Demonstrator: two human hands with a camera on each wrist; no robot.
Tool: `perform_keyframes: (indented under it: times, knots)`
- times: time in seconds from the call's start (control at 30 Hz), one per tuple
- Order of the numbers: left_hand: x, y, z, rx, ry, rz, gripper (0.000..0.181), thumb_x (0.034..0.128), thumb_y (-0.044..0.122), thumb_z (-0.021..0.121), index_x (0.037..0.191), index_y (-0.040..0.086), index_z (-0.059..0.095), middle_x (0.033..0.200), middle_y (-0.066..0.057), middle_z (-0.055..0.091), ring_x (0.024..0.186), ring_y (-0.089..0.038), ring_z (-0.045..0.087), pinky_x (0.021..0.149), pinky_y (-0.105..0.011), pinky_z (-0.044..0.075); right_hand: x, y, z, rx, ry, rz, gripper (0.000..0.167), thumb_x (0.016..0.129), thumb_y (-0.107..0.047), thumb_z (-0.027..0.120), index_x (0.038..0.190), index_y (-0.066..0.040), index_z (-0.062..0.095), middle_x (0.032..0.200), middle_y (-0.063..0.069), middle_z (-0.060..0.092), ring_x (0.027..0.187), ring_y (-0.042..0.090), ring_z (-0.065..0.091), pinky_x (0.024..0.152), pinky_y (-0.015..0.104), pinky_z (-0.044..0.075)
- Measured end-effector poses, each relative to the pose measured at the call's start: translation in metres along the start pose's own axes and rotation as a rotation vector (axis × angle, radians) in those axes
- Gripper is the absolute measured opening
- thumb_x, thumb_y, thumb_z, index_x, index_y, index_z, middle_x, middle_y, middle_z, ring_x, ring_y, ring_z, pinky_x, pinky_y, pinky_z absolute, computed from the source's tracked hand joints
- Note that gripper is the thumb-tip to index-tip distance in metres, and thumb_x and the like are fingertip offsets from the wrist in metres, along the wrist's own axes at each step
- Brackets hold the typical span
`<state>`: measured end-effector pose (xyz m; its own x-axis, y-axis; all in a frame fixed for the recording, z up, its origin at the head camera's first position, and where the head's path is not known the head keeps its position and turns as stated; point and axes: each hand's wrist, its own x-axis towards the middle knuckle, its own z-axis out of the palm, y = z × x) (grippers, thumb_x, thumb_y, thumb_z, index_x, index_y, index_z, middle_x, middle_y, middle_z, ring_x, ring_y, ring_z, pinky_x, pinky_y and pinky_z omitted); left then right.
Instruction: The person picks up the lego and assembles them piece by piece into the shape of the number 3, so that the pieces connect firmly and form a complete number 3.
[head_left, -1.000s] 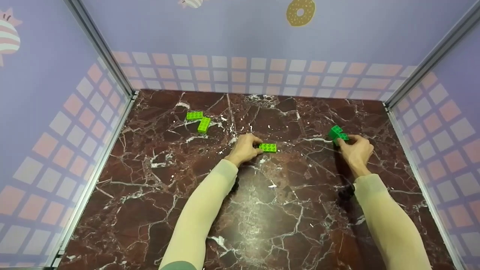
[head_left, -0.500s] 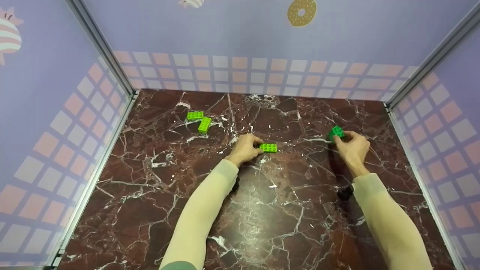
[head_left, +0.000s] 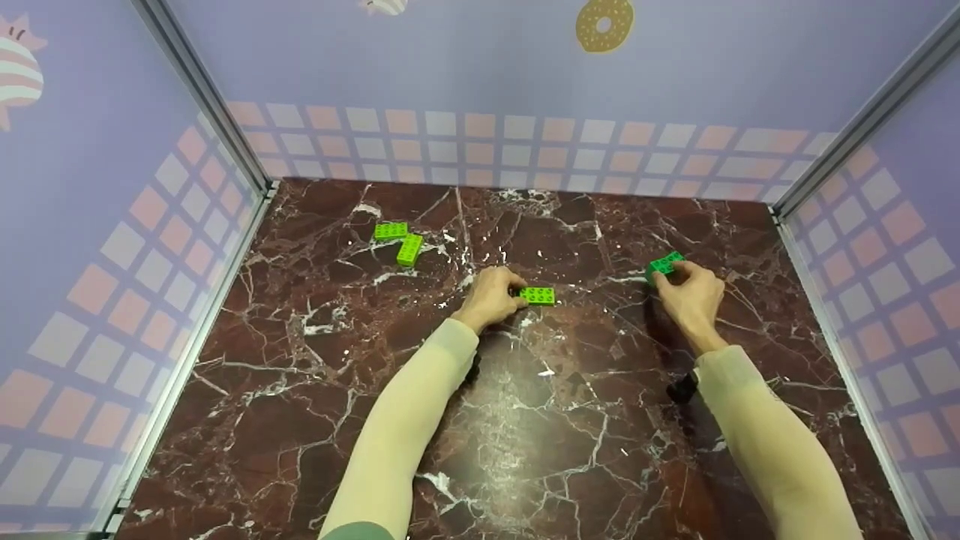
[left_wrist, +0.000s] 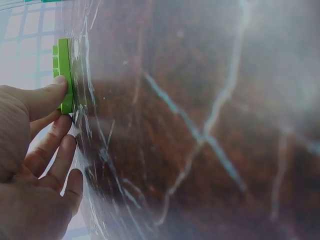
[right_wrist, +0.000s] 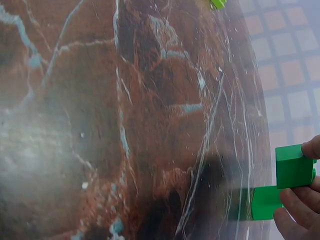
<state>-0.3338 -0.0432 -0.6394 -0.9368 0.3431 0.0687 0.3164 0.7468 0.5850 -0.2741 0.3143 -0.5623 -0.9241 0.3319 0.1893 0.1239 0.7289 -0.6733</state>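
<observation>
Your left hand (head_left: 491,296) pinches one end of an oblong, studded lime brick (head_left: 538,296) on the glossy, white-veined marble counter (head_left: 510,450); its remaining fingers spread loosely. Your right hand (head_left: 694,296) grips a smooth-sided upper green brick (right_wrist: 292,172) between thumb and fingers, above a lower green brick (right_wrist: 266,202). Whether those two interlock: cannot tell; your fingers cover the join, and the right-wrist frame crops your hand. Left of your hands, a second lime brick (head_left: 409,250) lies just beside a third lime brick (head_left: 391,230).
</observation>
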Motion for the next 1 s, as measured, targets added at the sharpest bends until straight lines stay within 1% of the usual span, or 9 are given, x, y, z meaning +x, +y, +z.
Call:
perform_keyframes:
  times: [0.13,0.27,0.47,0.53,0.6,0.63,0.73,0.83,1.0]
  knots:
    - [0.000,0.000,0.000,0.027,0.005,0.006,0.030,0.0912,0.031,0.091,0.120,0.023,0.090,0.114,0.002,0.088,0.108,-0.025,0.080,0.099,-0.044,0.061,-0.001,-0.003,0.004,0.002,-0.020,-0.011,0.042,0.102,-0.027,0.079,0.134,-0.001,0.079,0.118,0.026,0.084,0.114,0.048,0.076,0.112,0.062,0.055]
    - [0.000,-0.001,0.000,0.016,0.004,0.011,0.030,0.0909,0.031,0.092,0.119,0.022,0.090,0.113,0.003,0.088,0.105,-0.023,0.079,0.096,-0.043,0.062,-0.003,-0.007,0.008,0.009,-0.030,-0.039,0.042,0.101,-0.026,0.079,0.134,0.000,0.079,0.117,0.026,0.084,0.112,0.047,0.077,0.115,0.061,0.054]
    - [0.001,-0.003,0.000,0.010,0.007,0.023,0.031,0.0909,0.031,0.092,0.120,0.021,0.089,0.115,0.002,0.088,0.108,-0.024,0.079,0.099,-0.042,0.062,-0.006,-0.014,0.015,0.033,-0.064,-0.094,0.041,0.102,-0.023,0.079,0.135,0.001,0.078,0.120,0.026,0.084,0.104,0.046,0.081,0.108,0.062,0.058]
    - [0.002,-0.003,0.001,0.010,0.008,0.029,0.031,0.0910,0.030,0.091,0.120,0.021,0.089,0.115,0.001,0.088,0.108,-0.024,0.079,0.099,-0.042,0.062,-0.006,-0.016,0.017,0.052,-0.077,-0.112,0.039,0.102,-0.021,0.080,0.135,0.000,0.078,0.122,0.026,0.084,0.107,0.046,0.082,0.110,0.062,0.058]
    - [0.002,-0.004,0.001,0.008,0.008,0.030,0.031,0.0911,0.030,0.092,0.120,0.020,0.089,0.115,0.001,0.088,0.107,-0.023,0.080,0.097,-0.042,0.063,-0.006,-0.019,0.019,0.067,-0.089,-0.132,0.039,0.102,-0.019,0.080,0.135,0.001,0.078,0.123,0.026,0.083,0.112,0.046,0.081,0.116,0.062,0.055]
    - [0.003,-0.004,0.001,0.006,0.008,0.031,0.031,0.0910,0.029,0.092,0.120,0.020,0.089,0.114,0.001,0.088,0.106,-0.022,0.080,0.096,-0.042,0.063,-0.006,-0.020,0.020,0.074,-0.095,-0.140,0.039,0.102,-0.019,0.080,0.135,0.001,0.078,0.124,0.026,0.083,0.114,0.046,0.081,0.117,0.061,0.055]
    - [0.003,-0.005,0.002,0.002,0.013,0.037,0.031,0.0908,0.029,0.092,0.120,0.020,0.090,0.113,0.001,0.088,0.105,-0.021,0.080,0.095,-0.041,0.063,-0.007,-0.024,0.022,0.082,-0.111,-0.164,0.040,0.101,-0.018,0.080,0.136,0.001,0.078,0.125,0.026,0.083,0.117,0.046,0.080,0.115,0.062,0.056]
    - [0.002,-0.005,0.003,0.000,0.023,0.041,0.031,0.0903,0.029,0.092,0.120,0.019,0.090,0.113,0.000,0.088,0.104,-0.022,0.079,0.094,-0.041,0.062,-0.008,-0.028,0.024,0.090,-0.119,-0.186,0.040,0.101,-0.016,0.081,0.136,0.003,0.077,0.126,0.027,0.082,0.118,0.046,0.080,0.108,0.062,0.061]
    - [0.002,-0.004,0.002,0.008,0.009,0.026,0.031,0.0908,0.029,0.092,0.121,0.021,0.089,0.114,0.001,0.088,0.104,-0.021,0.079,0.095,-0.041,0.063,-0.008,-0.034,0.028,0.105,-0.124,-0.219,0.040,0.099,-0.013,0.082,0.135,0.003,0.078,0.126,0.026,0.083,0.118,0.046,0.080,0.109,0.060,0.060]
